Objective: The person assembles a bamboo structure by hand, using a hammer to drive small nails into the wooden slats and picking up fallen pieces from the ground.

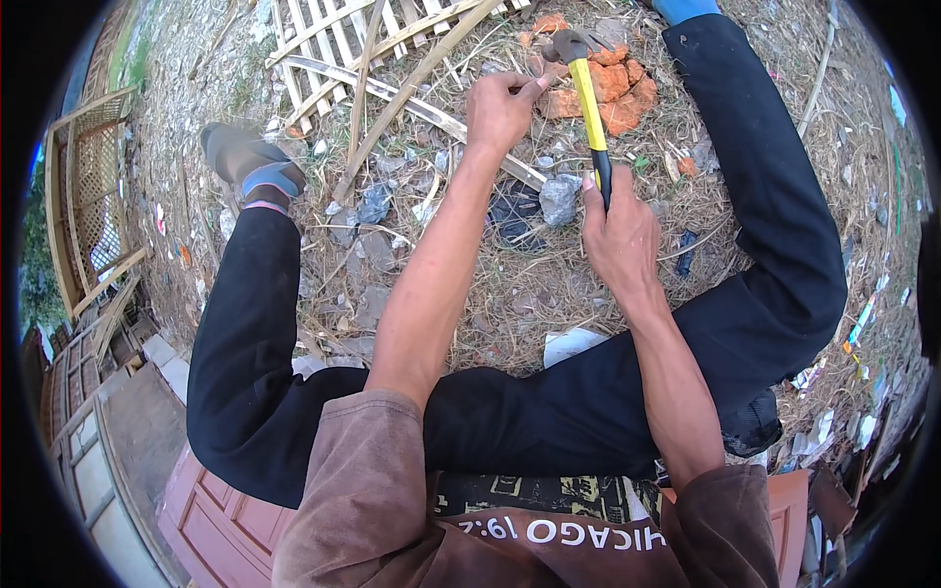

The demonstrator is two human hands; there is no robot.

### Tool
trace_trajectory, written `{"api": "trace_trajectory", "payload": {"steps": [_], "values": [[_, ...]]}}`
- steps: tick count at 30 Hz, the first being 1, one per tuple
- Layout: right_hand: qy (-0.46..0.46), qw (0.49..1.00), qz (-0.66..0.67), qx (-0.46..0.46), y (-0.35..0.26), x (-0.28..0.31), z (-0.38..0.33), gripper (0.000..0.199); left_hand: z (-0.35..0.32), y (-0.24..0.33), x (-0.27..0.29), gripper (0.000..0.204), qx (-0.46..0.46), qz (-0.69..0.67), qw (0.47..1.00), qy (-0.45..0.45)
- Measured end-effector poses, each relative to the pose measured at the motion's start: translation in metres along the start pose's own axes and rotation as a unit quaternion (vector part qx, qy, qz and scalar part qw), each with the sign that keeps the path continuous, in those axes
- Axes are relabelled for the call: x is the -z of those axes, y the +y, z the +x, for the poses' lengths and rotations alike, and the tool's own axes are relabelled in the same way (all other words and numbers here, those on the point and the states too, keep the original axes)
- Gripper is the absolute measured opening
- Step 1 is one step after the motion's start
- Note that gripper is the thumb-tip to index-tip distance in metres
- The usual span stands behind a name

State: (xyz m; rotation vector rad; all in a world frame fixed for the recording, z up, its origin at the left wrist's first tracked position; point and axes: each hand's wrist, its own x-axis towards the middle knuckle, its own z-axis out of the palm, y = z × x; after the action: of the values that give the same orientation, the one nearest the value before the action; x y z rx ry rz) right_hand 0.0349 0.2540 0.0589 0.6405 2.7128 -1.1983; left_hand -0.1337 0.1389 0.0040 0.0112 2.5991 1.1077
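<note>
Brown sleeves nearest, forearms reaching out over black-trousered legs. Going left to right: lattice frame point(83, 196) at far left, sandalled foot point(250, 167), bamboo slats point(392, 69) on straw-littered ground point(510, 294). Left hand point(502, 106) pinched shut on something small at a slat, too tiny to tell what. Right hand point(618, 235) wrapped around the black grip of the hammer point(586, 93), yellow shaft, steel head raised over brick bits point(613, 88). Hammer looks head-heavy and stiff; low hold on the rubber grip seems secure. Slats likely light, springy, prone to split. Ground uneven, cluttered, cramped between the legs
</note>
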Motion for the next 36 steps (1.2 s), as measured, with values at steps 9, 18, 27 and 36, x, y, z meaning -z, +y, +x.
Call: {"api": "trace_trajectory", "payload": {"steps": [9,18,27,36], "values": [[-0.004,0.999,-0.044,0.004,0.002,-0.003,0.005,0.02,-0.003,0.001,-0.006,0.032,-0.007,-0.017,1.0,0.026],[0.003,0.999,-0.039,-0.015,0.003,-0.004,0.004,0.02,-0.002,0.004,-0.008,0.036,0.015,-0.003,1.0,0.0],[0.055,0.998,0.038,0.003,-0.007,0.004,0.001,0.021,-0.001,0.002,-0.008,0.034,0.021,-0.006,1.0,-0.002],[0.036,0.998,0.041,0.003,-0.009,0.003,0.002,0.02,0.005,-0.005,-0.012,0.032,0.021,-0.035,0.999,0.001]]}}
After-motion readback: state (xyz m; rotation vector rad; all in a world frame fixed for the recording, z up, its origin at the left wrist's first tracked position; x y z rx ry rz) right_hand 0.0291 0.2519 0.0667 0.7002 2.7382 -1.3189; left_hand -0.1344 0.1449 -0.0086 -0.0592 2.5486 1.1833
